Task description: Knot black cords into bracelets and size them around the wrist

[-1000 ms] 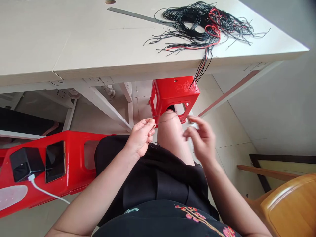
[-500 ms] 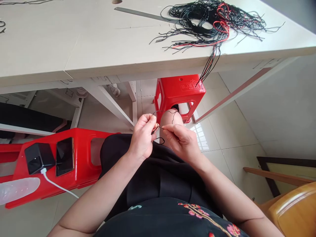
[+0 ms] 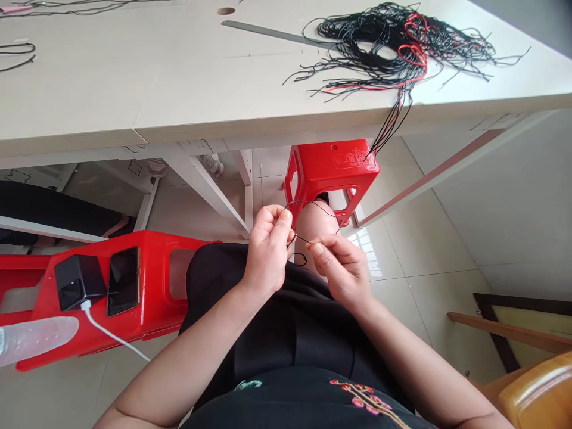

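Above my lap, my left hand [image 3: 271,249] pinches a thin black cord [image 3: 304,239] between thumb and fingers. My right hand [image 3: 342,266] grips the same cord a little to the right, and a short length runs straight between the two. One part of the cord arcs over the bare knee from the left fingertips toward the right hand. A small dark loop of it hangs below the left fingers. The exact crossing of the strands at the left fingertips is hidden. Both hands are closed.
A tangle of black and red cords [image 3: 384,53] lies on the white table [image 3: 187,89], over a metal ruler [image 3: 272,33]. One red stool [image 3: 335,164] stands under the table. On another red stool [image 3: 154,286] are a phone [image 3: 124,281] and a black box [image 3: 80,282] with a white cable.
My right hand has moved right and slightly down, away from the left, so the straight cord between them is longer. The whole view has shifted a little.
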A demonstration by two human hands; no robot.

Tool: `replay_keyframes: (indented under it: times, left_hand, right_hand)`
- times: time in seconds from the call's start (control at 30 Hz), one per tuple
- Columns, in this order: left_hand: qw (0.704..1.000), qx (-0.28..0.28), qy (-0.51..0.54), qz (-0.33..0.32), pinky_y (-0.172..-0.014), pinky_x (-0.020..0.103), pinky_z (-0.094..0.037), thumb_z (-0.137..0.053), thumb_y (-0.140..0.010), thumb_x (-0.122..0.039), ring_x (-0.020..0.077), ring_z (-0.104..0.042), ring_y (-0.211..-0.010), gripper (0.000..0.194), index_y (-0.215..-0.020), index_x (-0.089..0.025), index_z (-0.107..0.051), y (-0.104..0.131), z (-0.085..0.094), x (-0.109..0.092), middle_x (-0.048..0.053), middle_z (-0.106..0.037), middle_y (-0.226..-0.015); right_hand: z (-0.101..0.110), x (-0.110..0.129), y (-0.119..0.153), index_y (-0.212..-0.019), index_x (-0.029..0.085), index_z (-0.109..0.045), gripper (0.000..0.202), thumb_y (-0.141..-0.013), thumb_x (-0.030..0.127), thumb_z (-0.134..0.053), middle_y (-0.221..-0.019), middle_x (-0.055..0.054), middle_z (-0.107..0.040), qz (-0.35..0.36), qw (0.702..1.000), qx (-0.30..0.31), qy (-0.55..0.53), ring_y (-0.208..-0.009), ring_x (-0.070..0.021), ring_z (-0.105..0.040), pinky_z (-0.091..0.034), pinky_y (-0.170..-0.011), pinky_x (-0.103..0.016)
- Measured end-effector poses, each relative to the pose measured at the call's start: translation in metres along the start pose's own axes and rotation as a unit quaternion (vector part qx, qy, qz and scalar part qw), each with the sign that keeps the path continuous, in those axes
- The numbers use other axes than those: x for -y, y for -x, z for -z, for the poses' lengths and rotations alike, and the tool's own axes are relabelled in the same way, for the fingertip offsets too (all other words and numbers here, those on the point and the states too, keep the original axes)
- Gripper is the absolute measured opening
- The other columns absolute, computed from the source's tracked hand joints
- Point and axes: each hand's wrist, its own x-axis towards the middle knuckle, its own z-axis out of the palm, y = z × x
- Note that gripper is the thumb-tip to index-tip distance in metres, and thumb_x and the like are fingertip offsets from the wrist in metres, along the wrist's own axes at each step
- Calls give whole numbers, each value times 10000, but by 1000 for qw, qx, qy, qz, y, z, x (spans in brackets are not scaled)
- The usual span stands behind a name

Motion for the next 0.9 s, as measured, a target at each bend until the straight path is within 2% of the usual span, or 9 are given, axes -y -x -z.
replay_keyframes:
  times: [0.13,0.27,0.33,0.43,0.53,0.63,0.7,0.83,0.9]
  left_hand:
    - [1000,-5,1,-24,-360,137,-244,-634,-800,-293,54,-360,-434,184,-754,-216,-474,-1,0,1,-74,-385,-522]
    - [999,-2,13,-31,-346,131,-246,-621,-813,-293,60,-365,-424,172,-773,-221,-471,1,-1,3,-79,-385,-488]
    - [999,-2,22,-31,-333,125,-242,-619,-815,-298,60,-362,-413,177,-774,-220,-465,2,-2,5,-84,-386,-475]
    - [999,4,30,-36,-320,114,-244,-610,-821,-299,54,-353,-394,177,-779,-218,-458,2,-2,7,-93,-385,-466]
    - [999,19,27,-39,-318,108,-250,-590,-837,-280,46,-339,-386,155,-790,-220,-455,1,0,7,-97,-388,-480]
    - [999,27,24,-35,-317,103,-240,-552,-862,-257,45,-337,-394,123,-799,-220,-454,1,0,6,-94,-387,-494]
    - [999,25,23,-27,-317,99,-229,-526,-877,-242,45,-337,-399,111,-800,-219,-450,1,0,4,-92,-385,-497]
    - [1000,23,15,-16,-318,102,-222,-501,-892,-240,46,-329,-397,109,-807,-221,-435,2,-2,2,-92,-379,-500]
    - [999,33,4,-25,-319,110,-224,-495,-897,-253,45,-328,-392,108,-817,-228,-428,2,-2,3,-92,-389,-518]
  right_hand:
    - [0,-6,10,-842,236,-669,76,-857,276,-606,-570,40,-464,-63,992,-12,-112,-435,-61,-308,-273,-399,-221]
    - [4,-11,17,-869,234,-678,98,-864,292,-599,-494,73,-367,-134,964,31,-228,-390,-36,-228,-187,-361,-182]
    - [4,-11,18,-871,225,-662,119,-861,327,-601,-464,90,-324,-163,953,47,-251,-374,-30,-200,-165,-347,-167]
    - [5,-10,18,-904,196,-653,205,-845,388,-613,-430,105,-300,-193,955,64,-218,-362,-29,-194,-157,-341,-163]
    - [9,-6,15,-913,187,-670,221,-852,388,-601,-486,66,-442,-180,970,79,-143,-398,-40,-319,-266,-377,-176]
    - [14,-3,11,-873,201,-696,148,-854,317,-607,-710,-1,-624,-117,988,91,-42,-622,-87,-546,-455,-589,-216]
    - [16,-3,9,-850,206,-701,119,-847,289,-617,-756,-6,-652,-97,992,80,-20,-691,-98,-577,-475,-656,-226]
    - [14,-5,11,-836,206,-700,115,-824,308,-649,-705,6,-665,-129,989,23,-76,-603,-83,-565,-476,-581,-213]
    - [13,-4,11,-856,204,-706,112,-813,297,-660,-749,-10,-691,-118,991,25,-63,-650,-106,-603,-501,-607,-231]
